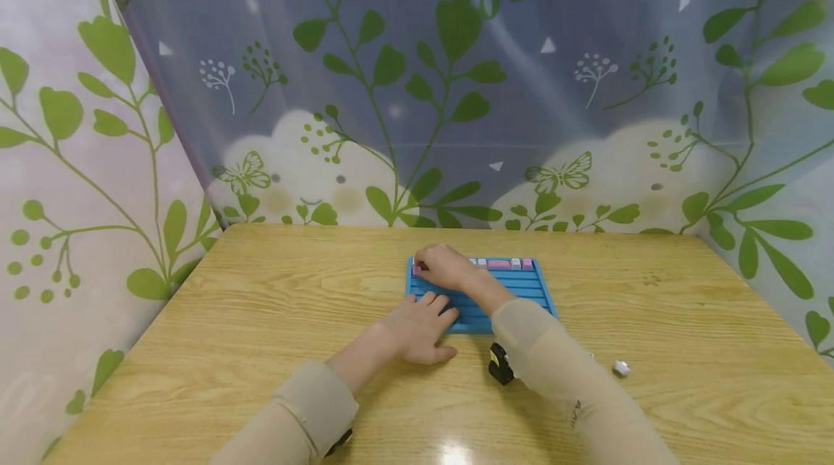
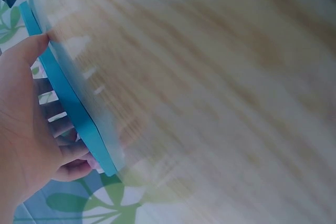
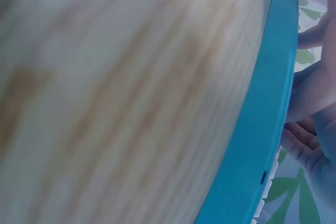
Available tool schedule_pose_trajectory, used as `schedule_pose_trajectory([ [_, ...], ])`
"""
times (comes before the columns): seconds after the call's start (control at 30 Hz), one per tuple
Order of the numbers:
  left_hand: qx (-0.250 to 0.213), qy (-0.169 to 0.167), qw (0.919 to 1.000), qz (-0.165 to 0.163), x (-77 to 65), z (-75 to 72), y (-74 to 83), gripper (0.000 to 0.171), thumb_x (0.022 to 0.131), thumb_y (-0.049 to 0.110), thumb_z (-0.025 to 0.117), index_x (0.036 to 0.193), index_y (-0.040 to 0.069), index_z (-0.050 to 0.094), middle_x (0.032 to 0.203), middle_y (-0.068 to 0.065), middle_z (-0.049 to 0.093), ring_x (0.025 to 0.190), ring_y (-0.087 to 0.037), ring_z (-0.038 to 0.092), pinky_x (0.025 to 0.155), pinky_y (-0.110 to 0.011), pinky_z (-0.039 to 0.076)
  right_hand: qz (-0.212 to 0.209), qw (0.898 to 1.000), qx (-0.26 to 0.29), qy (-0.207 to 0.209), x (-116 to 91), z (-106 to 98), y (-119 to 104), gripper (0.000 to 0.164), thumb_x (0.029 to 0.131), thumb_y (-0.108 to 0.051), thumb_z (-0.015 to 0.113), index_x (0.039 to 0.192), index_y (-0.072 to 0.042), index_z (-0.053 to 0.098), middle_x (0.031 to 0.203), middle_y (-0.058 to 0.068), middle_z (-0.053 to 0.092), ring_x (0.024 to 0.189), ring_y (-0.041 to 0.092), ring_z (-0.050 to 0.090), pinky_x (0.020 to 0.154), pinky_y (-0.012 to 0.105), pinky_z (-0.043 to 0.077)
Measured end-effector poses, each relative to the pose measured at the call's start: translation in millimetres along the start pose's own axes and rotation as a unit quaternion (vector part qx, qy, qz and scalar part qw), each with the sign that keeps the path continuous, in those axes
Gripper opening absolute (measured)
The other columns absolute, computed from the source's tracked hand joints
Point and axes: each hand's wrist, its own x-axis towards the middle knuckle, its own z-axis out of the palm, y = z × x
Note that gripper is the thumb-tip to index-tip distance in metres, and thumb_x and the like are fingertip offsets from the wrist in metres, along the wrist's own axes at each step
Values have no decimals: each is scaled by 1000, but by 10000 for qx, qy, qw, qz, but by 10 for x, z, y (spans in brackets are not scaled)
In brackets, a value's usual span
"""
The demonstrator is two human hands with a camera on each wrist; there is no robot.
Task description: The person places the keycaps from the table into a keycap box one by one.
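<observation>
A blue slotted tray (image 1: 521, 282) lies on the table, with pink and white keycaps (image 1: 499, 264) along its far row. My right hand (image 1: 446, 268) is over the tray's far left corner, its curled fingers pinching a pink keycap (image 1: 417, 271); part of the row is hidden beneath this hand. Nearer to me, my left hand (image 1: 420, 324) rests with spread fingers on the tray's near left part. In the left wrist view, the left thumb lies against the edge of the tray (image 2: 84, 114) and the fingers reach over it.
A loose white keycap (image 1: 622, 368) lies on the wooden table (image 1: 293, 269), right of the right forearm. Black wrist cameras show beneath the right sleeve (image 1: 500, 363) and the left sleeve. A patterned curtain (image 1: 404, 88) hangs behind the table.
</observation>
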Motion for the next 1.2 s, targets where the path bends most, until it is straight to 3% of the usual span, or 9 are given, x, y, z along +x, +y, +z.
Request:
schedule_pose_trajectory([
  [0.6, -7, 37, 10000, 46, 7, 28, -16, 62, 91, 59, 38, 136, 15, 42, 128, -5, 43, 116, -22, 40, 92, -42, 39, 57, 9998, -107, -171, 14, -6, -7, 17, 94, -12, 53, 103, -4, 65, 96, 9, 62, 82, 20, 57, 75, 32, 46],
  [0.83, 23, 62, 10000, 42, 10, 43, -14, 61, 91, 59, 38, 135, 16, 43, 128, -5, 43, 116, -22, 40, 90, -42, 40, 237, 9995, 56, -208, 28, -15, -13, 20, 95, -12, 52, 107, -4, 66, 103, 9, 65, 94, 22, 61, 81, 32, 47],
  [1.03, 0, 20, 10000, 31, 10, 45, -16, 62, 91, 59, 38, 136, 16, 42, 129, -5, 43, 117, -22, 40, 92, -42, 39, 176, 9994, -47, -295, 23, -9, -29, 15, 92, -13, 57, 102, -5, 66, 92, 6, 62, 75, 15, 54, 70, 29, 45],
  [1.2, -22, -4, 10000, 31, 5, 28, -13, 61, 91, 58, 39, 135, 16, 43, 129, -5, 42, 117, -22, 40, 92, -42, 39, 167, 9991, -171, -338, 4, -28, -69, 15, 92, -13, 58, 103, -4, 64, 95, 7, 60, 79, 18, 54, 72, 31, 45],
])
